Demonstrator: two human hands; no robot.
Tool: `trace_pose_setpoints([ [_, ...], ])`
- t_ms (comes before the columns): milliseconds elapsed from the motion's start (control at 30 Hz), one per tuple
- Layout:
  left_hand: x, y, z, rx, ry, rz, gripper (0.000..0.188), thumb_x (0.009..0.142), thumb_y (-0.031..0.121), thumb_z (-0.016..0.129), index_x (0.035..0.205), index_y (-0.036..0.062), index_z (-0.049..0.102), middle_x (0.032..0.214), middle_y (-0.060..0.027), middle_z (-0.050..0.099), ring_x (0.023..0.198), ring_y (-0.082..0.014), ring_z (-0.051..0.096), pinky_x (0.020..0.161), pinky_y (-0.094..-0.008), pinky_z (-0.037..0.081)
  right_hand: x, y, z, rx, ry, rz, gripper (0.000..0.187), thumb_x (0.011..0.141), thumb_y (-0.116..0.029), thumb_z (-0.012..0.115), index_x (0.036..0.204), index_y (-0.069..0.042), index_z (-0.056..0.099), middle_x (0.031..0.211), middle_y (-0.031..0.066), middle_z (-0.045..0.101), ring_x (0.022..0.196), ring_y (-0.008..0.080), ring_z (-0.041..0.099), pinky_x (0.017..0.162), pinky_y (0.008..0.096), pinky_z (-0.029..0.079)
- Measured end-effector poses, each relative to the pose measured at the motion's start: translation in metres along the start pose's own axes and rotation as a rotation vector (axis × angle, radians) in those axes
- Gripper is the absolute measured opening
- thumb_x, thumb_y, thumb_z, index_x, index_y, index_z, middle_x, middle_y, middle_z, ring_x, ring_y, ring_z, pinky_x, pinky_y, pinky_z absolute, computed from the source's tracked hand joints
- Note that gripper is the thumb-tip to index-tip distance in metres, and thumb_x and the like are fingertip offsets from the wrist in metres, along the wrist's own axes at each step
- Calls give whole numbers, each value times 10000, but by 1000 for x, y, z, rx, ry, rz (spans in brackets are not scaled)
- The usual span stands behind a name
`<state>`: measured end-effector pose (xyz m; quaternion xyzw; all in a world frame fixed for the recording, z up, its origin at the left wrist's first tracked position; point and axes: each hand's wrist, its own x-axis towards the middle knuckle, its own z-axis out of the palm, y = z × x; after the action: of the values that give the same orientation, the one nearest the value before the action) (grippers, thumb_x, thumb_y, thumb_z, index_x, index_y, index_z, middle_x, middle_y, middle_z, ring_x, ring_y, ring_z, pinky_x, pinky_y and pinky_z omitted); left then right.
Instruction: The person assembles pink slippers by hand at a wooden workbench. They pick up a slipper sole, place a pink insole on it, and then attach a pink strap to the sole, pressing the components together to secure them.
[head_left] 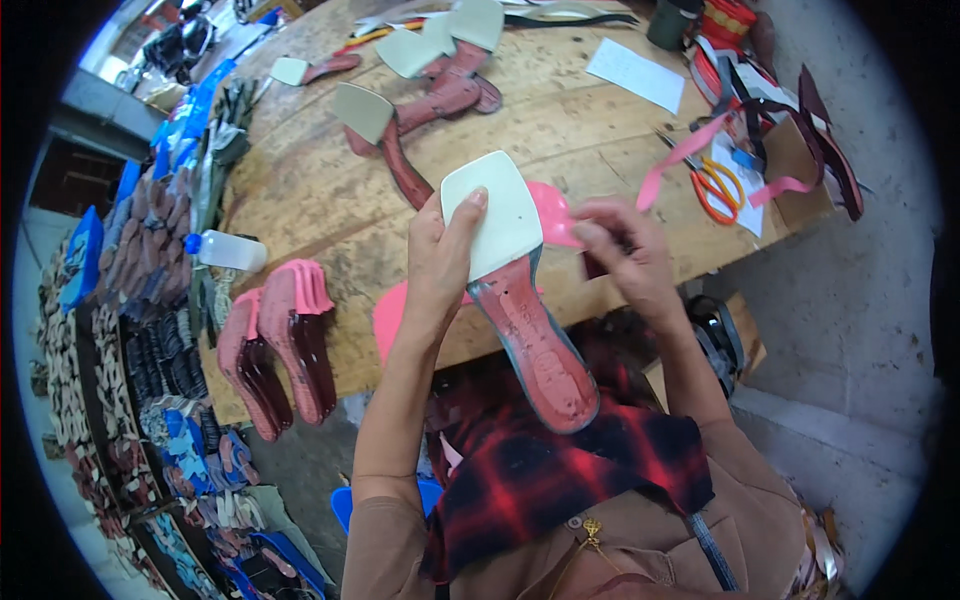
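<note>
My left hand (pixel 432 260) grips a shoe last (pixel 535 345) by its square toe end, thumb flat on top. The last is tilted over the table's front edge, its reddish-brown heel end toward me. A cream sole piece (pixel 500 215) covers its toe. From the right side of the toe sticks out a glossy pink upper piece (pixel 549 210), and my right hand (pixel 635 258) pinches its outer edge. The right fingertips are slightly blurred. Partly hidden behind my left forearm lies a flat pink piece (pixel 391 318).
Two lasts with pink straps (pixel 293 330) hang over the table's left edge near a white bottle (pixel 230 250). More cream-toed lasts (pixel 450 95) lie farther back. Orange-handled pliers (pixel 718 190), a pink strip (pixel 685 158) and white paper (pixel 637 76) are at right. Shoe racks (pixel 110 400) stand left.
</note>
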<state>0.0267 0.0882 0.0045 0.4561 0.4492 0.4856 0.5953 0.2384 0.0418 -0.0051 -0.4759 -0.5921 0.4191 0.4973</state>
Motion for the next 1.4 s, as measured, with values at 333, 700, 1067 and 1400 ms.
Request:
trace_pose_setpoints([
  [333, -32, -15, 25, 120, -23, 75, 295, 943, 175, 549, 1114, -60, 603, 917, -91, 672, 787, -120, 626, 691, -264, 506, -15, 5, 19, -479, 64, -375, 190, 776, -60, 730, 934, -60, 624, 809, 82, 629, 714, 240, 662, 591, 325, 514],
  [700, -39, -15, 29, 194, -15, 59, 301, 941, 186, 564, 1105, -62, 612, 892, -84, 673, 791, -120, 623, 695, -270, 501, -23, 7, 11, -760, -118, -434, 200, 774, -15, 607, 950, -58, 522, 802, 90, 556, 635, 251, 617, 521, 359, 462],
  [1067, -14, -30, 18, -330, 97, -16, 305, 990, 212, 538, 1164, -38, 551, 990, -116, 668, 815, -166, 679, 707, -314, 583, -30, 18, -10, 621, 240, 401, 278, 1015, -301, 500, 955, -45, 590, 562, -28, 432, 445, 42, 338, 399, 217, 256],
  [1400, -24, -51, 32, -487, 223, 35, 254, 991, 305, 554, 1016, 52, 552, 903, -34, 630, 783, -122, 634, 688, -294, 549, -20, 25, 30, 714, 176, 278, 108, 907, -118, 661, 988, -54, 629, 751, -26, 565, 597, 46, 475, 513, 200, 343],
])
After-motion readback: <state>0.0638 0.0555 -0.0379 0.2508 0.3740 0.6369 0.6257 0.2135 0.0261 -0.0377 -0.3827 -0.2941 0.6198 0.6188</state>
